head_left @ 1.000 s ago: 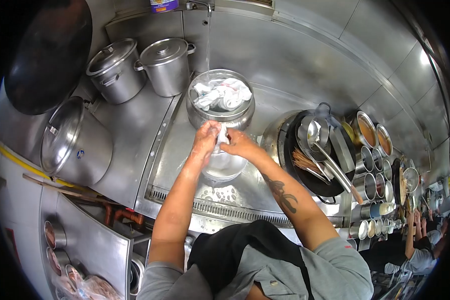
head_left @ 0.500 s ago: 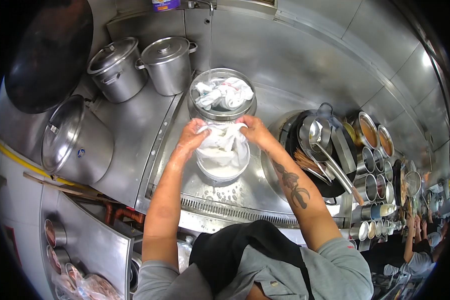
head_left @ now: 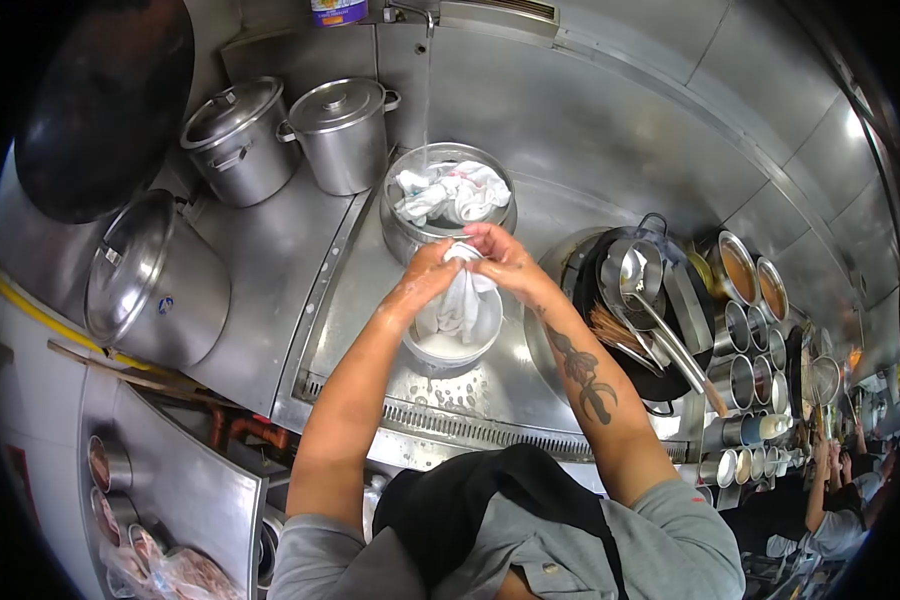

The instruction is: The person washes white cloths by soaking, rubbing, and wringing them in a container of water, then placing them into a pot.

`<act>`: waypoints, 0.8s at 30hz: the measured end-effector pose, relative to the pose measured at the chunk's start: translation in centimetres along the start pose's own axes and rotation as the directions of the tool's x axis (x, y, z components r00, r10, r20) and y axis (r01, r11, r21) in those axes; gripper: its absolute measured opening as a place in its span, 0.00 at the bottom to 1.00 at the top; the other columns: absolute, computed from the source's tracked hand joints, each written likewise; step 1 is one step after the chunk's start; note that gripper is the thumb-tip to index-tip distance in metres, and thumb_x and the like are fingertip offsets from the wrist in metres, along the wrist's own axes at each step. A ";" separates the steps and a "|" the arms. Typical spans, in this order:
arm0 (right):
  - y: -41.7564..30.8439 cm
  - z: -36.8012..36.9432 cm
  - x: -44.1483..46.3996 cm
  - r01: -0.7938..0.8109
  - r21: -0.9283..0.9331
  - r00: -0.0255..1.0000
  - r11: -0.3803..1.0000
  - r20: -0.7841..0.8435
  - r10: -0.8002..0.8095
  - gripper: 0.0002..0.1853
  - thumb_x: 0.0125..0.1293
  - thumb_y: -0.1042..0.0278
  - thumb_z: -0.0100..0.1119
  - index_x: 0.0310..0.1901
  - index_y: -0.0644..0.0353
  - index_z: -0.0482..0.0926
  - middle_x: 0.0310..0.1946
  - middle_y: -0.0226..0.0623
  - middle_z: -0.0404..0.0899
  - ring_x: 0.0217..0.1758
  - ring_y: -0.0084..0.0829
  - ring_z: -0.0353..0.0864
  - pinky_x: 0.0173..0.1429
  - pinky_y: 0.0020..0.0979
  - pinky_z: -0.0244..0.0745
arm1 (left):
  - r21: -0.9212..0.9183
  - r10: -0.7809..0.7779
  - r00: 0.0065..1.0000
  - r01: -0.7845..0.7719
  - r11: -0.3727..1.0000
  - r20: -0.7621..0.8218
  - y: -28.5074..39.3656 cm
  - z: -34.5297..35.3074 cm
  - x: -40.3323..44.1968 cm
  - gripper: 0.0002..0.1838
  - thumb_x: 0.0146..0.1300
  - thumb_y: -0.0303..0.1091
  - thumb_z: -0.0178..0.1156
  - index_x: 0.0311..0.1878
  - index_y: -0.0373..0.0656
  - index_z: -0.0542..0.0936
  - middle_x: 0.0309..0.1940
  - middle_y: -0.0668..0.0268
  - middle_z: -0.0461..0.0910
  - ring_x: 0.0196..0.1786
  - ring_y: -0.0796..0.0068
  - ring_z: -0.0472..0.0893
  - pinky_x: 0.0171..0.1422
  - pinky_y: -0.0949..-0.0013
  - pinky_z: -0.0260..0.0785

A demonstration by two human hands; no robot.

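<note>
A white cloth (head_left: 458, 306) hangs bunched from my two hands, its lower end down in a white tub (head_left: 470, 352). My left hand (head_left: 432, 272) is closed on the cloth's top from the left. My right hand (head_left: 502, 258) grips it from the right, close beside the left one, with some fingers raised. Whitish liquid shows at the bottom of the tub. Just behind stands a steel pot (head_left: 402, 222) holding more wet white cloths (head_left: 462, 190). Water runs into that pot from a thin tap (head_left: 430, 24).
Lidded steel pots (head_left: 335, 140) stand at the back left, a larger one (head_left: 155, 285) nearer. To the right, a wok (head_left: 660, 370) holds ladles and a bamboo brush (head_left: 615, 332). Several sauce containers (head_left: 735, 375) line the right side. Other people's arms (head_left: 823, 480) show far right.
My hands have come closer together, gathering the cloth from a spread-out shape into a narrow hanging bunch over the tub. The view has shifted slightly.
</note>
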State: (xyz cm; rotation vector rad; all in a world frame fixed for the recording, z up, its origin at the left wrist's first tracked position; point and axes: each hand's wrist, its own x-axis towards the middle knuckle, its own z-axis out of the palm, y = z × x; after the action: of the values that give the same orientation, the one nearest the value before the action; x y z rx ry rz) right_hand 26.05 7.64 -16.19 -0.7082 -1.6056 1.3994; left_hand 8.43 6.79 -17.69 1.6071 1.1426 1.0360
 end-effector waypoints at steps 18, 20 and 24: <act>-0.3 -0.7 0.4 -0.034 -0.084 0.999 0.996 0.039 0.037 0.15 0.63 0.72 0.59 0.51 0.63 0.73 0.40 0.29 0.79 0.41 0.20 0.76 0.49 0.25 0.72 | -0.012 -0.152 0.961 0.159 0.987 0.232 5.4 -2.0 0.2 0.13 0.63 0.34 0.59 0.49 0.40 0.80 0.40 0.68 0.81 0.42 0.81 0.77 0.48 0.72 0.69; 3.0 -1.1 0.1 -0.015 -0.146 0.998 0.989 0.054 0.023 0.18 0.61 0.72 0.59 0.53 0.62 0.72 0.43 0.30 0.78 0.43 0.22 0.76 0.51 0.26 0.72 | -0.089 -0.067 0.970 0.090 0.992 0.234 6.0 -2.1 0.2 0.13 0.63 0.35 0.59 0.49 0.40 0.80 0.39 0.69 0.81 0.41 0.82 0.77 0.47 0.72 0.69; 10.1 -1.1 -0.7 -0.098 -0.333 0.993 0.938 0.028 0.114 0.19 0.61 0.67 0.61 0.53 0.62 0.75 0.41 0.34 0.81 0.43 0.24 0.77 0.50 0.28 0.72 | -0.136 -0.037 0.999 0.034 0.990 -0.014 11.2 -2.2 -0.1 0.12 0.63 0.36 0.59 0.47 0.41 0.80 0.37 0.70 0.81 0.39 0.82 0.77 0.45 0.74 0.69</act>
State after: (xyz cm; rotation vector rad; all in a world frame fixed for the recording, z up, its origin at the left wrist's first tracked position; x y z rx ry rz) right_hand 26.16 9.67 -26.18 -0.9767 -1.8888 1.2391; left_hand 8.83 5.02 -6.40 1.4690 1.0846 1.0824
